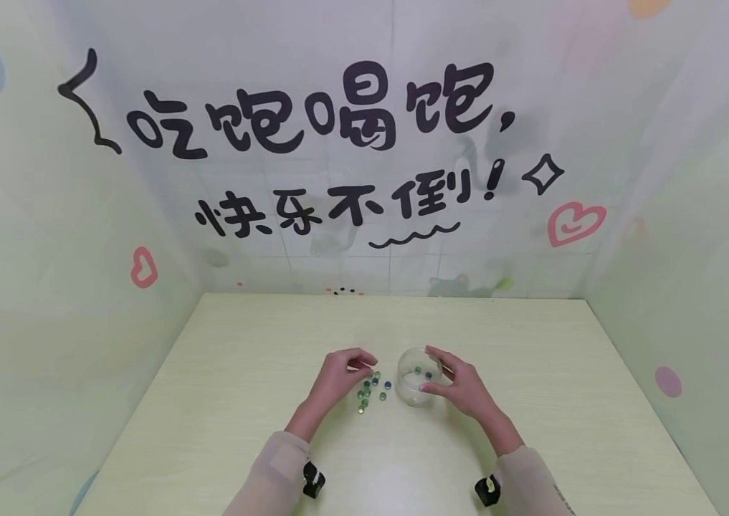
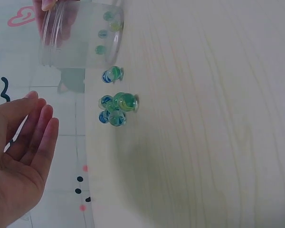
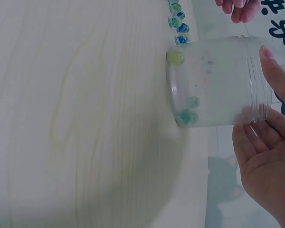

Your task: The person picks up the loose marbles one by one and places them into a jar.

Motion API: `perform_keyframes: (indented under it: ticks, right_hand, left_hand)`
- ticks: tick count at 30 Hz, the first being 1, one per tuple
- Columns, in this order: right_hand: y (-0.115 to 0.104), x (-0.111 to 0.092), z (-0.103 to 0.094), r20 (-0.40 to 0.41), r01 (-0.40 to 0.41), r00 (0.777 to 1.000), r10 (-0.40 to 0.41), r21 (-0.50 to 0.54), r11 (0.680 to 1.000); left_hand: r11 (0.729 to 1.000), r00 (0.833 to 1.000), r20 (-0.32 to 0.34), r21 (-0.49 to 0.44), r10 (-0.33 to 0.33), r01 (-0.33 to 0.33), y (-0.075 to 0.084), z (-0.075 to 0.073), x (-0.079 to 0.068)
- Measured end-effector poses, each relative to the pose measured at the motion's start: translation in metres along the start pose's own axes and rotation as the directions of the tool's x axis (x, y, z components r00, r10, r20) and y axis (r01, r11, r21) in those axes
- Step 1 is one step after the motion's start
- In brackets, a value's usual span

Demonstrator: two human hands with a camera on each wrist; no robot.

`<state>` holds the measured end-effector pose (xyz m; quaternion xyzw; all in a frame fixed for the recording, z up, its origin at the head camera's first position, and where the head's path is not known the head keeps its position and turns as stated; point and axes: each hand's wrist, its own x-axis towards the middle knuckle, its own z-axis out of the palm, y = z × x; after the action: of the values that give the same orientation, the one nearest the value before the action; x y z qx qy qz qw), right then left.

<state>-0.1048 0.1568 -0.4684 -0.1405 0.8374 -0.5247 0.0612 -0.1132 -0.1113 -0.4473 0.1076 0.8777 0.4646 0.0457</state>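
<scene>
Left hand (image 1: 338,371) is hovering by the loose marbles (image 1: 367,393), lower centre of the head frame, thumb and fingertips close together; cannot tell if they are pinching one. Right hand (image 1: 465,385) is gripping the clear jar (image 1: 411,393) near its rim. Jar is standing upright just right of the marbles, its wall rising between these and the few inside. Lettered backdrop (image 1: 312,276) is filling the upper frame.

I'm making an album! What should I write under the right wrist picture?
A right hand holds a clear jar with marbles inside; more marbles sit beside it on the table.
</scene>
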Motion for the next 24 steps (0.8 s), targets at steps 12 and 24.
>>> perform_keyframes:
  ticks: [12,24]
  right_hand:
    - [0.001,0.000,0.001,-0.003,-0.019,1.000,0.019,-0.002,1.000]
    - [0.001,0.000,0.001,-0.010,0.004,1.000,-0.004,-0.016,1.000]
  left_hand:
    - [1.000,1.000,-0.009,0.001,-0.025,0.025,-0.011,0.002,-0.004]
    - [0.999,0.999,0.003,-0.009,-0.048,0.048,-0.022,0.004,-0.009]
